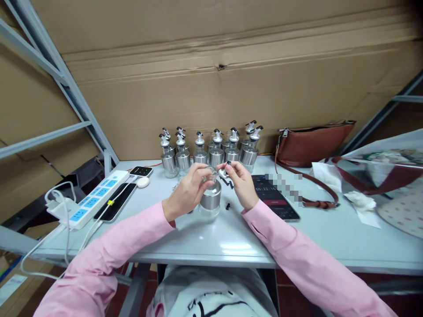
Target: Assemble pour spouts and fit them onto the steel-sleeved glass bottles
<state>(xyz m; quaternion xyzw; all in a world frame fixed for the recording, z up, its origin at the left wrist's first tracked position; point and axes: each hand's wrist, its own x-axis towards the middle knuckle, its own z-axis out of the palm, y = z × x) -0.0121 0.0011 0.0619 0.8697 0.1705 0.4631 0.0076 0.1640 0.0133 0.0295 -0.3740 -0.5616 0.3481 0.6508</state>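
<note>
As the table (231,237) is followed from its left end, a white power strip (90,200) with blue sockets comes 1st, cables running off it, and a black smartphone (115,202) lies just beside it with a white cable across its screen. Behind the phone are a small black display device (141,171) and a round white puck (143,182). Farther right, against the cardboard (185,88), glass oil bottles (216,156) with steel sleeves and black-levered pourers stand close together, 6 in the front row. Before them, the left hand (189,190) grasps the neck of another steel-sleeved glass bottle (210,201), which is upright and has no pourer in its mouth; whether its base touches the table cannot be told. Just right of that mouth, the right hand (243,182) pinches a silvery pourer cap (224,173), partly hidden by the fingers. Small black levers (226,181) lie near the right hand, and tiny black pieces (228,206) lie nearer the front. Next come a dark tablet-like phone (276,198) showing a timer, a brown leather handbag (313,145) with its strap trailing forward, and crumpled tissue (360,201).
</note>
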